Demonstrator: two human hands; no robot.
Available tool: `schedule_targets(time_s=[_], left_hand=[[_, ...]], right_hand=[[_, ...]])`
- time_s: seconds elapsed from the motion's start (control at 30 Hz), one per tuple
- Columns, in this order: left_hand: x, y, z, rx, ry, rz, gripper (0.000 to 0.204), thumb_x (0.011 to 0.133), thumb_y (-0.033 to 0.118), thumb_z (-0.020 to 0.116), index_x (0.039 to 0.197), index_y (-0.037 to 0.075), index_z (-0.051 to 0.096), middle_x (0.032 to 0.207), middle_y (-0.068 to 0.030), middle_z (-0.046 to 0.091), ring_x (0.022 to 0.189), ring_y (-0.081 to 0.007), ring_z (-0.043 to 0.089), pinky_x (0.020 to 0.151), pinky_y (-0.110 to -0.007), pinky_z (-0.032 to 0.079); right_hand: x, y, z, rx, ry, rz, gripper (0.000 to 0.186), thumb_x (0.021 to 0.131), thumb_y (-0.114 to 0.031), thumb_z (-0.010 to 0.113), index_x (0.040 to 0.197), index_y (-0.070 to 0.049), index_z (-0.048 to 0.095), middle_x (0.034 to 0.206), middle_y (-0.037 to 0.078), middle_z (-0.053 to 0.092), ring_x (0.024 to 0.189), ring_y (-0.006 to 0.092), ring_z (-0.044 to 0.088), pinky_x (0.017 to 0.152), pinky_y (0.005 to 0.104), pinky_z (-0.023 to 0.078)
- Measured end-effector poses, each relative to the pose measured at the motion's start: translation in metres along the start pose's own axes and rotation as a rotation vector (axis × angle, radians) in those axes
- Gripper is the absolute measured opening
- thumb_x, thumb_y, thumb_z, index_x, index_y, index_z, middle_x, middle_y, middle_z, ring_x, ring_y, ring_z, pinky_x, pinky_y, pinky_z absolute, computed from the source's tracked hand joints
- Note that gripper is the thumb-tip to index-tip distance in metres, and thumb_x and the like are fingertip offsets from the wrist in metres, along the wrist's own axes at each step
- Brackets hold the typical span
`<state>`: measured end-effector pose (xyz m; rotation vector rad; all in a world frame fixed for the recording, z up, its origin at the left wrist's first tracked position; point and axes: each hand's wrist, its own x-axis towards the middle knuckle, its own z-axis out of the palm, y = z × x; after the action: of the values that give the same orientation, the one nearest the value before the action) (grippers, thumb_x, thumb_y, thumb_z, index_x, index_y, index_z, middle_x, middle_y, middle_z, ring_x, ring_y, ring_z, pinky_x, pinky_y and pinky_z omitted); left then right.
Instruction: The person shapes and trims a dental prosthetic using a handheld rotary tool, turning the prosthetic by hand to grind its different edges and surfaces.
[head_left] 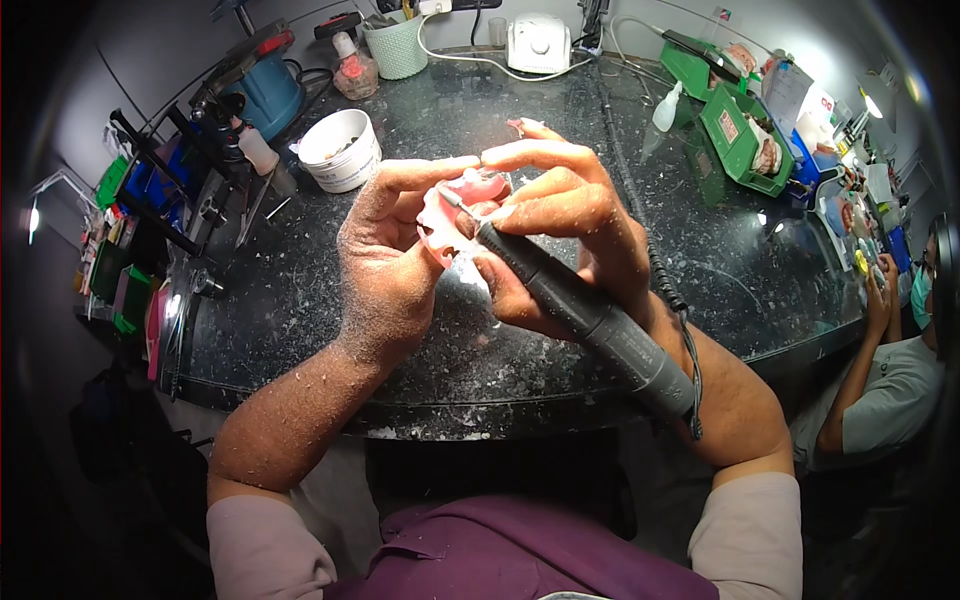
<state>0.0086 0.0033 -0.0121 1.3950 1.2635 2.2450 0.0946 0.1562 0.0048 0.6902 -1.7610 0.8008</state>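
Observation:
My left hand [385,250] is closed on a pink denture base [438,222], held up over the middle of the dark bench. A black rotary handpiece [590,315] lies in my right hand [570,210], its thick end slanting down to the right along my forearm. The handpiece's bur [452,198] meets or nearly meets the pink surface; I cannot tell if it touches. My right fingertips come close to the denture base's far edge. Pale dust coats both hands. Part of the denture base is hidden behind my fingers.
A white tub [340,150] stands beyond my left hand. Green bins [735,140] with dental models and a white dropper bottle [667,107] are at the far right. A cord [660,275] hangs by my right wrist. Another person [890,380] sits at right. Dust covers the bench [290,330].

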Motion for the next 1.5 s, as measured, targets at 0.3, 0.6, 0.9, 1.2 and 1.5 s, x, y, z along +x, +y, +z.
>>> schedule_targets(time_s=[0.3,0.6,0.9,1.2,1.5], left_hand=[[-0.0002,-0.0019,-0.0013,-0.004,-0.014,0.023,0.041,0.092,0.018,0.071,0.124,0.001,0.053,0.118,-0.0174,0.066,0.112,-0.0221,0.065,0.098,-0.036,0.053],[0.0001,0.0015,0.0024,-0.014,0.019,-0.017,0.032,0.094,0.009,0.065,0.123,0.001,0.054,0.116,-0.0172,0.067,0.110,-0.0222,0.066,0.097,-0.035,0.053],[0.0001,0.0023,0.0010,0.050,0.000,-0.015,0.035,0.094,0.013,0.066,0.123,-0.001,0.053,0.116,-0.0176,0.067,0.112,-0.0220,0.065,0.097,-0.035,0.052],[0.0001,0.0008,-0.0001,0.017,-0.013,0.010,0.033,0.094,0.010,0.065,0.123,0.000,0.053,0.117,-0.0183,0.067,0.114,-0.0225,0.064,0.098,-0.036,0.053],[0.0002,0.0021,0.0027,0.015,0.004,0.003,0.031,0.094,0.007,0.065,0.122,0.000,0.054,0.116,-0.0180,0.067,0.112,-0.0222,0.065,0.097,-0.035,0.053]], right_hand=[[-0.0010,0.0011,-0.0008,-0.021,-0.016,-0.001,0.043,0.066,-0.005,0.085,0.100,-0.011,0.061,0.102,0.004,0.070,0.110,0.0263,0.065,0.106,0.0515,0.040],[0.0024,0.0007,-0.0049,-0.064,-0.084,-0.060,0.047,0.069,-0.001,0.079,0.108,-0.008,0.052,0.094,0.009,0.068,0.111,0.0344,0.064,0.105,0.0611,0.039],[-0.0010,0.0010,-0.0005,-0.013,-0.015,0.012,0.041,0.066,-0.007,0.085,0.098,-0.012,0.061,0.101,0.004,0.070,0.111,0.0254,0.065,0.106,0.0552,0.040],[-0.0015,0.0032,0.0018,-0.016,0.002,-0.005,0.043,0.065,-0.006,0.085,0.100,-0.012,0.061,0.102,0.004,0.070,0.109,0.0269,0.065,0.105,0.0531,0.041],[-0.0023,0.0023,0.0013,-0.027,-0.009,0.018,0.043,0.064,-0.006,0.086,0.101,-0.012,0.062,0.102,0.004,0.070,0.109,0.0268,0.065,0.105,0.0530,0.040]])
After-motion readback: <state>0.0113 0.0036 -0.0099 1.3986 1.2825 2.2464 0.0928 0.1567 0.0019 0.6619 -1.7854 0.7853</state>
